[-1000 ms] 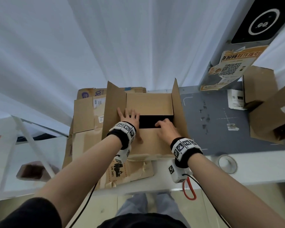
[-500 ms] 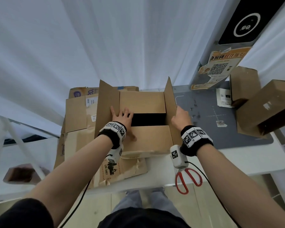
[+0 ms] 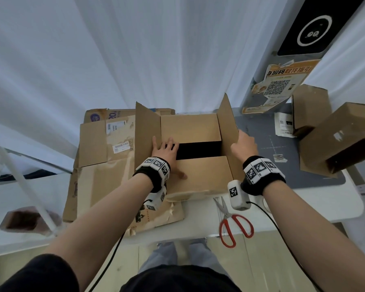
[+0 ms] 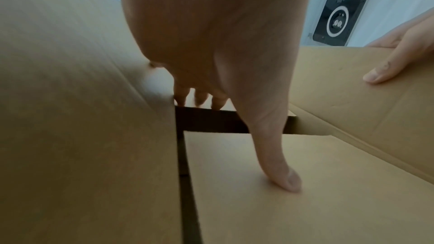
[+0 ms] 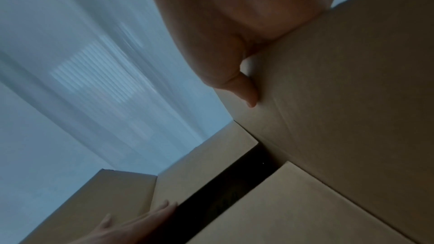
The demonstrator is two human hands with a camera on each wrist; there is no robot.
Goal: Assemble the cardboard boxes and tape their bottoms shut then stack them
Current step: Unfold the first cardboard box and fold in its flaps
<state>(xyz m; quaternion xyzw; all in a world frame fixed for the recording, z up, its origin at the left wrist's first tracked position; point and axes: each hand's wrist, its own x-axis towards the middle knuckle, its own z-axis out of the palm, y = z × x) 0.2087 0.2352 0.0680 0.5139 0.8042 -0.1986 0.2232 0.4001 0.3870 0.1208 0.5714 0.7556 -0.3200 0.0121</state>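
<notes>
A brown cardboard box (image 3: 202, 175) stands on the table with its far and near flaps folded flat and a dark gap (image 3: 200, 149) between them. The left flap (image 3: 148, 131) and right flap (image 3: 228, 127) stand upright. My left hand (image 3: 164, 152) lies flat at the box's left side, fingers reaching over the gap and thumb (image 4: 281, 173) pressed on the near flap. My right hand (image 3: 243, 144) holds the right flap's upper edge, thumb (image 5: 249, 96) on its inner face and fingers hidden behind it.
Red-handled scissors (image 3: 234, 226) lie near the table's front edge, right of the box. Flattened cardboard sheets (image 3: 97, 148) lie under and left of it. Two assembled boxes (image 3: 341, 140) rest on the grey mat (image 3: 268, 165) at the right. A white curtain hangs behind.
My right hand has left the near flap at the gap, moved right and taken hold of the upright right flap. The left hand stays pressed on the folded flaps.
</notes>
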